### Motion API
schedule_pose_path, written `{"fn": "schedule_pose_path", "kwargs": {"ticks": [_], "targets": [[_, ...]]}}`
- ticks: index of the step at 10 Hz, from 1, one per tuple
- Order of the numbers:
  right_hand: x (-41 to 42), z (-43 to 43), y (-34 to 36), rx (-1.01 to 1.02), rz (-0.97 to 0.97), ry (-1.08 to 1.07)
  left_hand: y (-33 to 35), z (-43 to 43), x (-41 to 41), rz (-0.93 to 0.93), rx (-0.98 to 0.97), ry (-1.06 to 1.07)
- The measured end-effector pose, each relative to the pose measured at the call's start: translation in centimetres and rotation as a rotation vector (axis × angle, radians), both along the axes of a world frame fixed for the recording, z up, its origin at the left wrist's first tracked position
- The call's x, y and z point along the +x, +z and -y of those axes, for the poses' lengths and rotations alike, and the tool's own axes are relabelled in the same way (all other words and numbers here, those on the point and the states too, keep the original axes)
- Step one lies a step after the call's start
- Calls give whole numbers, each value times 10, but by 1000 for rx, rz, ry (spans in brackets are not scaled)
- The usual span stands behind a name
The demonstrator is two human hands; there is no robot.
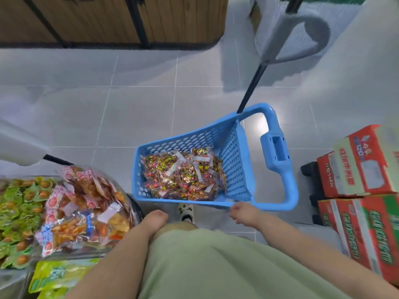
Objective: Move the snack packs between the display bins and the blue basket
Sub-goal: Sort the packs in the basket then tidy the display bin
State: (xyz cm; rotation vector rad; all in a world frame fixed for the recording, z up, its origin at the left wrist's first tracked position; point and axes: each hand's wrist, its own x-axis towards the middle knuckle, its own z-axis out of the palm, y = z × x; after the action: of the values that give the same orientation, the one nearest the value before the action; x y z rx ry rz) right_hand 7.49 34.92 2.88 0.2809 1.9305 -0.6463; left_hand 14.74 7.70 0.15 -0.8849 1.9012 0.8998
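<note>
Grey tile floor [151, 108] carries everything. A wooden fixture [108, 18] runs along its far edge.
Stacked red-and-green cartons [364, 169] sit at the floor's right edge, on a black stand [308, 171].
Blue basket [235, 152] is on the floor at centre, just left of the cartons and apart from them. Its loop handle [274, 147] is on the right side, and a black pole [251, 87] rises from its far corner.
Display bins are at the floor's left edge. A clear bin [129, 203] is heaped with red and orange snack packs [79, 212]. It is beside a bin of green packs [19, 212], whose rim is mostly hidden. Yellow-green pouches [56, 275] are at the near left corner.
More snack packs [183, 175], red and yellow with white tags, cover the basket's bottom in a shallow layer.
Left hand [154, 219] is just beside the clear bin's right edge, near the heap. Only its back shows and the fingers are tucked under, so I can't tell if it's clenched or holding anything.
Right hand [245, 213] has curled fingers touching the basket's near rim at its right end. The hand is blurred, so I can't tell if it actually grips the rim.
One light shoe [186, 211] pokes out under the basket's near edge, between the hands.
</note>
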Motion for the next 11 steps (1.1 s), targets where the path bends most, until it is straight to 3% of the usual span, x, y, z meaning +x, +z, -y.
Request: {"fn": "schedule_pose_path", "kwargs": {"ticks": [1, 2, 4, 5, 7, 8, 11], "targets": [[-26, 25, 3, -6, 10, -8, 0, 24, -45, -60, 35, 49], [-49, 44, -2, 12, -34, -85, 6, 41, -81, -32, 19, -91], [-83, 71, -19, 59, 43, -201, 0, 72, -129, 40, 76, -161], [-96, 86, -33, 74, 77, -112, -5, 82, -137, 52, 91, -121], [-136, 128, -78, 59, 99, 17, -26, 90, -136, 165, 162, 380], [-151, 144, -103, 38, 84, -36, -39, 88, -129, 179, 202, 590], [-150, 142, -173, 51, 141, -168, -72, 72, -120, 199, 183, 619]]}}
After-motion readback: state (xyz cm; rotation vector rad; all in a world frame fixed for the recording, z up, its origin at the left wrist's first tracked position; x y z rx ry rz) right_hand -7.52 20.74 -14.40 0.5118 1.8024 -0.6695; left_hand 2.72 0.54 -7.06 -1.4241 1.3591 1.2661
